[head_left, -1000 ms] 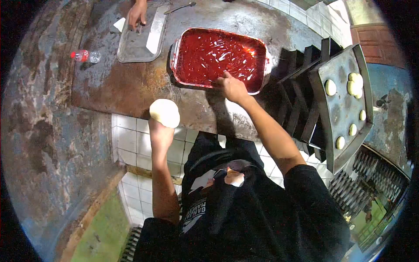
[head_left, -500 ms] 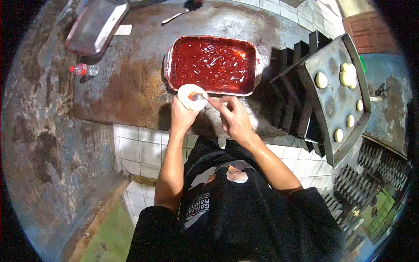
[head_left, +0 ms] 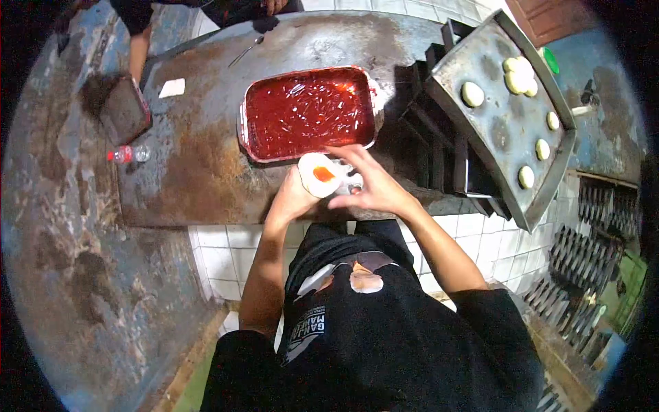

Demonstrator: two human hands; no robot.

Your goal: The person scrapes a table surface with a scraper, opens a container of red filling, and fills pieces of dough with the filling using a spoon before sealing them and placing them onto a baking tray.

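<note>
My left hand (head_left: 291, 195) holds a flat round of pale dough (head_left: 309, 184) in its curled fingers. A spot of red jam (head_left: 323, 174) sits in the middle of the dough. Just to the right, my right hand (head_left: 371, 184) has thumb and forefinger spread apart beside the dough's edge. No spoon shows clearly; the right palm and curled fingers are partly hidden. Beyond both hands lies a rectangular pan (head_left: 243, 130) filled with glossy red jam (head_left: 309, 113).
On the right, a tilted metal tray (head_left: 504, 141) carries several dough balls (head_left: 472, 94) atop stacked dark trays (head_left: 432, 130). At left are a bottle (head_left: 129, 154), a dark pan (head_left: 126, 108) and another person's arm (head_left: 139, 56). A spoon (head_left: 245, 52) lies at the back.
Jam now rests on the dough, and the spoon once in my right hand has gone from sight. My right fingers have spread. Another person's arm has appeared by the left pan, which has shifted.
</note>
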